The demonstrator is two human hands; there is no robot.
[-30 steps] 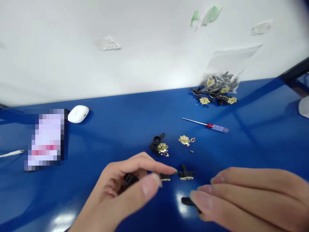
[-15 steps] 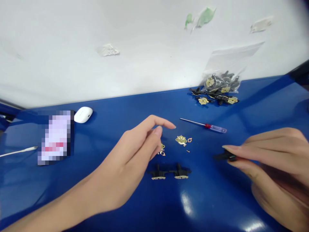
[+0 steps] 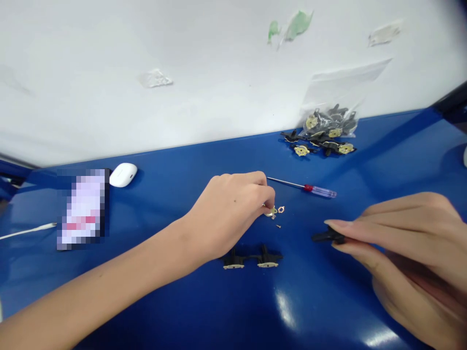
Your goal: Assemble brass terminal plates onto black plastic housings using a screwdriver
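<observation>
My left hand (image 3: pixel 237 209) is over the middle of the table, fingers curled down, with thumb and forefinger closed at the edge of a round brass plate (image 3: pixel 270 212). Most of that plate is hidden behind the fingers. Just right of it lie a small copper-coloured ring (image 3: pixel 281 209) and a tiny screw (image 3: pixel 278 226). On the right, my right hand (image 3: pixel 412 243) pinches a small black plastic part (image 3: pixel 330 236) above the table. Two black parts with brass plates (image 3: pixel 268 257) stand side by side below my left hand.
A screwdriver (image 3: pixel 317 190) with a clear handle lies behind the hands. Farther back are several black-and-brass assemblies (image 3: pixel 328 146) and a clear bag (image 3: pixel 330 119) of more. A phone (image 3: pixel 85 209) with a white cable and a white earbud case (image 3: pixel 123 175) are at the left.
My left hand has moved right and turned over, its stretched forefinger now curled down onto the brass plate. The right hand still holds the black part. The view has shifted slightly.
</observation>
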